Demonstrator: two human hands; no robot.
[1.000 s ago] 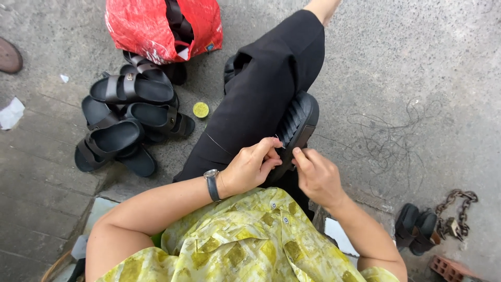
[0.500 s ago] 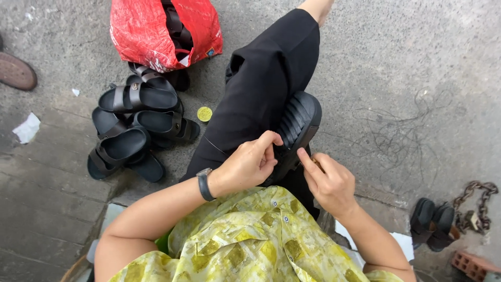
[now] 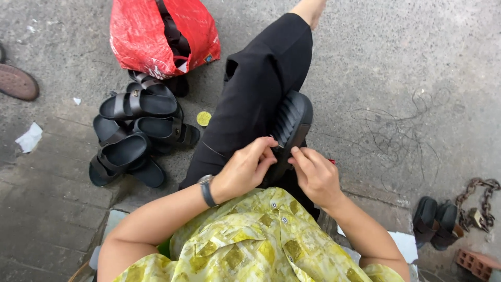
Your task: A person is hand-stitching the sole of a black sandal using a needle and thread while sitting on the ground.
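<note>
Two hands meet at one black sandal [image 3: 290, 128], which lies sole-up along my lap, its ribbed tread facing the camera and its toe end reaching out past my black trouser leg [image 3: 258, 94]. My left hand [image 3: 242, 171], a dark watch [image 3: 206, 189] on its wrist, pinches the near edge of the sole between thumb and curled fingers. My right hand [image 3: 313, 175] touches the same edge just beside it, fingertips pressed to the rim; whether they grip it or only rest there I cannot tell. My yellow patterned shirt [image 3: 250, 243] fills the bottom of the view. On the concrete to my left sits a heap of black sandals [image 3: 136, 133], with a small yellow round cap [image 3: 203, 118] just beside it and a red plastic bag [image 3: 156, 34] holding more black straps behind it. Well apart on my right, another black pair [image 3: 436, 222] stands near a rusty chain [image 3: 480, 196].
</note>
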